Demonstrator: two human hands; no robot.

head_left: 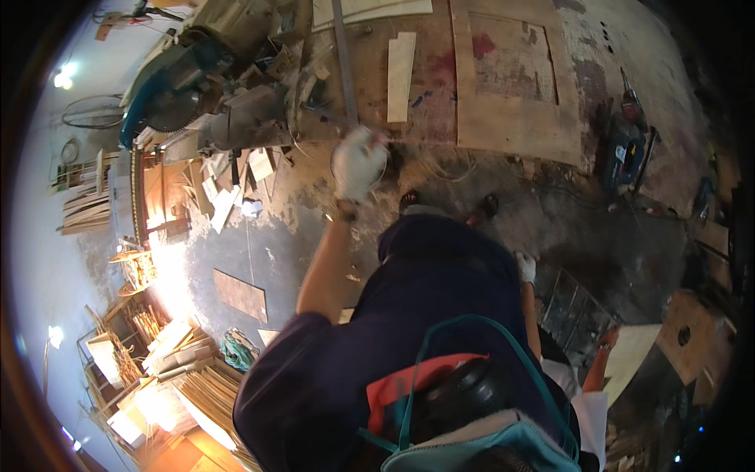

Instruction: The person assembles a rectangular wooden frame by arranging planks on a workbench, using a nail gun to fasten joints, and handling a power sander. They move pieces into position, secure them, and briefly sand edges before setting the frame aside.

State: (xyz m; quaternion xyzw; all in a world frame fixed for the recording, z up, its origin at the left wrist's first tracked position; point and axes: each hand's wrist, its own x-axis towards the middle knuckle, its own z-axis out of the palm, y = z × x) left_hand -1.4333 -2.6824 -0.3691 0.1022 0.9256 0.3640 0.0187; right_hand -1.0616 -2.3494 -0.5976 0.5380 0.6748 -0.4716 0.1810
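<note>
My left hand (359, 167), in a whitish work glove, is at the near edge of the workbench. It is closed at the near end of a long metal ruler (344, 67), which runs away from me across the bench. Motion blurs the fingers a little. To the right of the ruler lies a pale wooden strip (401, 77). My right hand (525, 267), also gloved, hangs low beside my right hip, away from the bench. Its fingers are mostly hidden, and nothing shows in it.
A framed wooden panel (515, 140) lies on the workbench (432, 130). A blue power tool (627, 153) sits farther right. At the left stands a teal mitre saw (149, 90) near scattered offcuts (224, 206). Behind me at the right, another person's arm (596, 370) is beside a pale board (631, 358).
</note>
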